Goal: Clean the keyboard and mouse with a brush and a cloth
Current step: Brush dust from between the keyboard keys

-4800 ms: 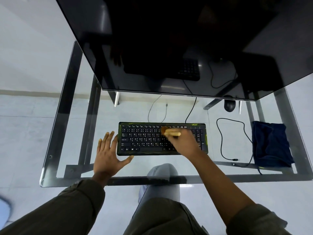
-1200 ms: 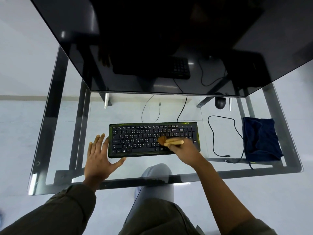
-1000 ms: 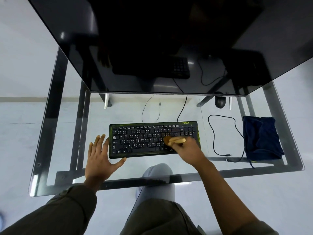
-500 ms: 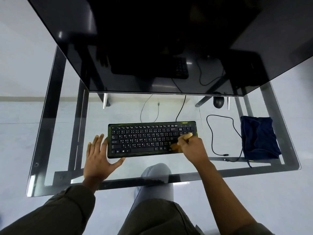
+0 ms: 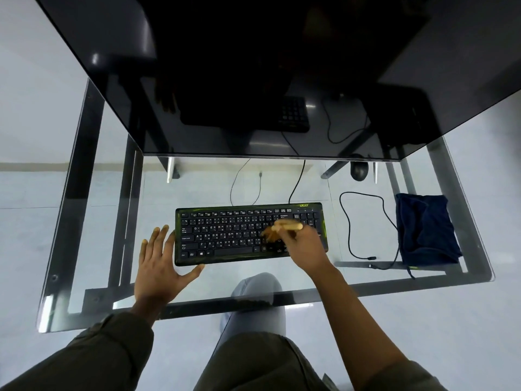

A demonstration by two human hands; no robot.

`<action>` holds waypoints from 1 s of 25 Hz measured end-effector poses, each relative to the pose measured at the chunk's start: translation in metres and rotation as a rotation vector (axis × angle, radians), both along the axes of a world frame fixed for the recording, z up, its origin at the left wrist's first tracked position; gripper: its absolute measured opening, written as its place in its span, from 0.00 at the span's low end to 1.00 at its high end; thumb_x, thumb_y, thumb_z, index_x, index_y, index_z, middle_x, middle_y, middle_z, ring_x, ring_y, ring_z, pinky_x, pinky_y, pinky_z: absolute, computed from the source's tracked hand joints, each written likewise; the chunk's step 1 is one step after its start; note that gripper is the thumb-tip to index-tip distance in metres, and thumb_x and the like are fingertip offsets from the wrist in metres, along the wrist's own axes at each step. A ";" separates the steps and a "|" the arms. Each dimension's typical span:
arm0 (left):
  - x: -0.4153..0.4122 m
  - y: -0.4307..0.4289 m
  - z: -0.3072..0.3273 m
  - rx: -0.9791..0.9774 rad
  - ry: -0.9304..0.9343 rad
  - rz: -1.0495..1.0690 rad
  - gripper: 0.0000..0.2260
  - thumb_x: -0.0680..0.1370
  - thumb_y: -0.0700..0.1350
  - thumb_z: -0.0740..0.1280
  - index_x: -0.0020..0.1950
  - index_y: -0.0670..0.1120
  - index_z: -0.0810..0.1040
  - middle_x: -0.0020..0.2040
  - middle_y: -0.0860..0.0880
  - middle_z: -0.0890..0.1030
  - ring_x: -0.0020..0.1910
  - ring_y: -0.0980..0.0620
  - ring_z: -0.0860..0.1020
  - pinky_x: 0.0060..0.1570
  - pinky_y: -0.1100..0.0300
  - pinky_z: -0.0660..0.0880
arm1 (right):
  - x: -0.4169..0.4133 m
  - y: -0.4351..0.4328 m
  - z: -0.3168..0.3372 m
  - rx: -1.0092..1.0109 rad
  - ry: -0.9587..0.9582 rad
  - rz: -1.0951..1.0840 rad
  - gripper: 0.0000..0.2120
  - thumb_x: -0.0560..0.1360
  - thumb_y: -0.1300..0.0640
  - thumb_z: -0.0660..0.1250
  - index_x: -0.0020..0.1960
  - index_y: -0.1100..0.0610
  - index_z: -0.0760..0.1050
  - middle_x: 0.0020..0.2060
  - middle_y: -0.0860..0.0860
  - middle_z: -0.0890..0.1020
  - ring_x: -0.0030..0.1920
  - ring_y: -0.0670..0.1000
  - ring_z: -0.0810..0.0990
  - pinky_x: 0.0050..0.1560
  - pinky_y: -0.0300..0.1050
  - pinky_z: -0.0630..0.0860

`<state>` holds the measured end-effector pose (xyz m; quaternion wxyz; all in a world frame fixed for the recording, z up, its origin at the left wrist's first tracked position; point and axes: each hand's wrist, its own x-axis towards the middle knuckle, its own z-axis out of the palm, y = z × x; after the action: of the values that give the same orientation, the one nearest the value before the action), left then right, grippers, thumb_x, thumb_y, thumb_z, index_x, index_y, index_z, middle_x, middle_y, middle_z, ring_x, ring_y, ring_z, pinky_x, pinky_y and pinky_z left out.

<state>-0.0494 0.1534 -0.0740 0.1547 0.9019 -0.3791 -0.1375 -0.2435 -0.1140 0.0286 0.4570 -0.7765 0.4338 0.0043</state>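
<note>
A black keyboard [image 5: 225,235] with green edging lies in the middle of the glass desk [image 5: 93,249]. My right hand [image 5: 307,249] grips a small wooden-handled brush [image 5: 284,227], its blurred bristles down on the keys at the keyboard's right part. My left hand [image 5: 160,263] lies flat with spread fingers on the glass, its thumb against the keyboard's near left corner. A black mouse [image 5: 359,170] sits at the back right, partly under the dark upper shelf. A dark blue cloth [image 5: 425,230] lies folded at the right end of the desk.
A dark glossy upper shelf [image 5: 253,80] overhangs the back of the desk. A looped black cable [image 5: 349,235] lies between keyboard and cloth, and thinner cables [image 5: 296,182] run back from the keyboard. My knees show through the glass near the front edge [image 5: 253,303].
My right hand has swept the brush back and forth over the right half of the keyboard, now pulling it left onto the keys again. My left hand has stayed flat beside the keyboard.
</note>
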 end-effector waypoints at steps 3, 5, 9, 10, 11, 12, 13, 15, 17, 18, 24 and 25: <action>-0.001 -0.002 -0.001 -0.004 0.005 0.006 0.46 0.68 0.75 0.62 0.76 0.46 0.64 0.79 0.43 0.62 0.81 0.45 0.55 0.78 0.40 0.54 | 0.008 -0.001 -0.003 0.032 0.005 0.111 0.09 0.80 0.51 0.66 0.57 0.51 0.83 0.47 0.42 0.85 0.46 0.39 0.82 0.50 0.38 0.80; 0.000 0.001 -0.001 -0.006 0.004 0.008 0.46 0.68 0.74 0.63 0.76 0.45 0.64 0.79 0.43 0.63 0.81 0.45 0.55 0.78 0.40 0.54 | 0.015 0.005 -0.004 0.137 0.066 0.237 0.11 0.80 0.50 0.66 0.60 0.51 0.82 0.49 0.45 0.85 0.45 0.37 0.82 0.47 0.31 0.77; -0.003 -0.001 0.000 -0.012 -0.001 0.009 0.46 0.68 0.74 0.63 0.77 0.46 0.64 0.79 0.43 0.63 0.81 0.44 0.55 0.78 0.40 0.54 | 0.027 0.003 -0.001 -0.070 0.032 0.005 0.11 0.81 0.49 0.65 0.60 0.49 0.81 0.48 0.46 0.86 0.38 0.39 0.80 0.40 0.33 0.76; -0.002 -0.001 0.001 -0.015 -0.005 0.013 0.46 0.68 0.74 0.63 0.76 0.46 0.64 0.79 0.44 0.63 0.81 0.45 0.55 0.78 0.41 0.54 | 0.029 0.003 0.000 0.013 0.053 0.132 0.11 0.80 0.49 0.66 0.60 0.49 0.81 0.50 0.47 0.86 0.42 0.42 0.81 0.44 0.37 0.77; -0.002 0.000 0.000 -0.017 -0.007 0.014 0.45 0.68 0.74 0.63 0.76 0.46 0.64 0.79 0.44 0.63 0.81 0.45 0.55 0.78 0.41 0.54 | 0.032 0.005 0.000 0.122 0.091 0.263 0.11 0.80 0.49 0.66 0.60 0.48 0.81 0.52 0.48 0.85 0.46 0.45 0.81 0.47 0.39 0.77; -0.001 0.001 0.000 -0.019 -0.005 0.013 0.46 0.68 0.74 0.62 0.76 0.46 0.64 0.79 0.43 0.63 0.81 0.45 0.55 0.78 0.41 0.54 | 0.033 0.008 0.000 0.151 0.119 0.311 0.11 0.80 0.50 0.66 0.60 0.49 0.81 0.52 0.49 0.85 0.47 0.46 0.81 0.46 0.39 0.76; 0.000 0.001 0.000 -0.016 0.002 0.010 0.46 0.68 0.74 0.62 0.76 0.45 0.64 0.79 0.43 0.63 0.81 0.45 0.55 0.78 0.41 0.54 | 0.036 0.007 0.001 0.117 0.131 0.244 0.11 0.81 0.50 0.65 0.60 0.49 0.81 0.48 0.50 0.85 0.44 0.46 0.80 0.42 0.38 0.74; -0.002 -0.001 0.000 -0.005 0.005 0.002 0.46 0.68 0.75 0.62 0.77 0.46 0.64 0.79 0.43 0.63 0.81 0.45 0.55 0.78 0.40 0.54 | 0.041 0.004 0.003 -0.146 0.103 0.000 0.12 0.82 0.49 0.63 0.59 0.51 0.81 0.38 0.49 0.82 0.33 0.44 0.77 0.34 0.38 0.71; -0.003 -0.002 0.000 -0.014 0.000 0.011 0.46 0.68 0.74 0.62 0.77 0.46 0.64 0.79 0.44 0.63 0.81 0.45 0.56 0.78 0.40 0.55 | 0.047 0.005 0.004 -0.131 0.070 0.101 0.11 0.81 0.49 0.64 0.59 0.50 0.81 0.39 0.48 0.83 0.32 0.45 0.78 0.35 0.40 0.74; -0.002 0.000 0.000 -0.017 -0.002 0.014 0.45 0.68 0.74 0.63 0.76 0.46 0.65 0.79 0.43 0.63 0.81 0.44 0.56 0.78 0.40 0.55 | 0.050 0.010 0.002 -0.005 0.073 0.250 0.10 0.81 0.49 0.65 0.58 0.48 0.81 0.42 0.47 0.85 0.35 0.46 0.80 0.38 0.42 0.77; -0.003 -0.002 0.001 -0.010 0.003 0.004 0.45 0.68 0.74 0.63 0.77 0.46 0.64 0.79 0.43 0.63 0.81 0.44 0.56 0.78 0.40 0.55 | 0.058 0.018 0.000 -0.094 0.070 0.224 0.11 0.81 0.48 0.64 0.60 0.48 0.81 0.38 0.47 0.83 0.31 0.42 0.76 0.33 0.36 0.70; -0.002 -0.002 0.001 -0.011 0.004 0.004 0.45 0.68 0.74 0.63 0.77 0.47 0.63 0.79 0.44 0.63 0.81 0.44 0.55 0.78 0.40 0.55 | 0.059 0.019 -0.001 -0.039 0.073 0.298 0.11 0.81 0.48 0.65 0.60 0.48 0.81 0.40 0.47 0.84 0.33 0.44 0.78 0.35 0.38 0.72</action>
<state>-0.0515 0.1516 -0.0728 0.1608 0.9015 -0.3777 -0.1371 -0.1846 -0.0946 0.0276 0.4200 -0.8404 0.3300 0.0919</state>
